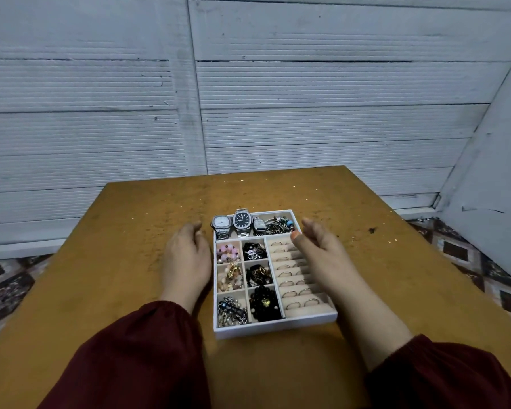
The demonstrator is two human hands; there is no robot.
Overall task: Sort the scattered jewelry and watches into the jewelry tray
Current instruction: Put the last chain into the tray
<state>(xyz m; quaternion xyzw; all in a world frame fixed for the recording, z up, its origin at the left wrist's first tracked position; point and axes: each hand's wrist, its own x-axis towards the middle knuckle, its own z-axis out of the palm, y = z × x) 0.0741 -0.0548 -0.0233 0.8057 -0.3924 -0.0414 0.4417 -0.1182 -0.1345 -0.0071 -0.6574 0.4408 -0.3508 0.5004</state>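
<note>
The fingers of the left hand (pixel 186 255) were loosely curled and gripped nothing that showed; their tips (pixel 196 227) lay on the table (pixel 124 237) just beside the far left corner of the jewelry tray (pixel 275 327). The right hand (pixel 322 249) was likewise slack and empty. Its fingers (pixel 310 224) were bent over the tray's far right corner, and its thumb (pixel 296 237) reached in above the ring rows (pixel 289 273) on the tray's right side.

The two hands flanked the tray, probably to square it up or to let go of it, since no loose piece showed on the table around it. The sorting looked done or very nearly so.

In the tray's far compartment stood a white-dial watch (pixel 221 222), a dark-dial watch (pixel 242 220) and a small third watch (pixel 259 225), side by side with their faces up, beside a tangle of chains (pixel 279 225). The small cells on the tray's left held pink beads (pixel 227 252) and other bracelets, each kind in its own cell, which would keep strands from knotting.

The left wrist lay flat along the tray's left wall. The right forearm crossed above the tray's near right corner and hid part of the rim there. Dark red sleeves (pixel 148 349) covered both arms on the near side of the tray.
</note>
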